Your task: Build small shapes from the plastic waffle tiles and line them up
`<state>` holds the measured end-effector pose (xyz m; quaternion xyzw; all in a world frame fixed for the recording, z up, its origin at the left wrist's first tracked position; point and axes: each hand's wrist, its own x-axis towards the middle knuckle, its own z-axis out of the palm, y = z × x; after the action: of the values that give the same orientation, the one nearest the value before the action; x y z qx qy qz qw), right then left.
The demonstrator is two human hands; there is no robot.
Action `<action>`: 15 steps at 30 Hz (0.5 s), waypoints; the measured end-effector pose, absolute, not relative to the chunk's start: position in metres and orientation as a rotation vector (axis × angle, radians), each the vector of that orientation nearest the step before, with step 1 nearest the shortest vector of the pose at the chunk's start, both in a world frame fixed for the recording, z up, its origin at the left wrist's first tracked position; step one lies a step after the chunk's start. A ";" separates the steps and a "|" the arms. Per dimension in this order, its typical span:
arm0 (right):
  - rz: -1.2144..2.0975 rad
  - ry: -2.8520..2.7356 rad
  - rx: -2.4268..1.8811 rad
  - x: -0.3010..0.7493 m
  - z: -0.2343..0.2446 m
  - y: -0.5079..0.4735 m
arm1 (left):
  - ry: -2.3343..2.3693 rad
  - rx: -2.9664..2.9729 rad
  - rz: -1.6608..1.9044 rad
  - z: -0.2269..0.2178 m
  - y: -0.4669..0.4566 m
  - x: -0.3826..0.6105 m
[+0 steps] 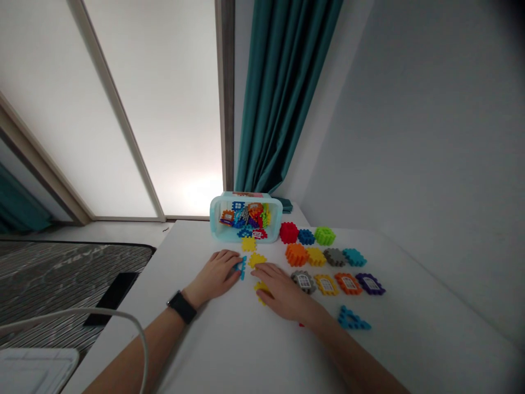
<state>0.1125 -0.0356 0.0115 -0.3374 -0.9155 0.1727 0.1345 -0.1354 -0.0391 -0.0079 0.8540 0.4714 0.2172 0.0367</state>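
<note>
Forearms: bare left forearm (143, 342) and right forearm (348, 350) reach in from the bottom edge.
Left hand (215, 273): fingertips touch a blue toothed block (243, 268); whether it is gripped, I cannot tell.
Right hand (283, 290): spread open, unclenched, partly over a yellow toothed block (260, 293).
Handling: both blocks look light and stiff; take them by their toothed edges.
Around: a teal plastic bin (215, 219) lies tipped beyond, near rows of coloured blocks (315, 256).
Writing: none legible.

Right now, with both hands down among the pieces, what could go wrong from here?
The right hand covers part of a yellow plastic piece and could drag it. The left hand sits against a blue plastic piece, which could get knocked. The tipped teal plastic bin might spill more pieces.
</note>
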 end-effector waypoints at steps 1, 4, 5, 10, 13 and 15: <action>0.485 -2.644 -0.982 0.113 0.009 -0.038 | 1.447 2.617 0.675 -0.007 -0.040 -0.135; 0.473 -2.625 -0.988 0.113 0.007 -0.041 | 1.447 2.603 0.674 -0.006 -0.041 -0.136; 0.480 -2.618 -0.988 0.113 0.007 -0.042 | 1.448 2.600 0.671 -0.006 -0.041 -0.136; 0.499 -2.604 -0.986 0.114 0.007 -0.041 | 1.454 2.563 0.662 -0.007 -0.040 -0.137; 0.487 -2.605 -0.987 0.114 0.005 -0.040 | 1.454 2.531 0.666 -0.008 -0.038 -0.138; 0.474 -2.605 -0.977 0.115 0.003 -0.040 | 1.429 2.518 0.685 -0.009 -0.038 -0.139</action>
<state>0.1146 -0.0399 0.0033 -0.3419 -0.9113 0.1659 0.1588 -0.1392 -0.0375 -0.0094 0.8435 0.4786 0.2293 0.0831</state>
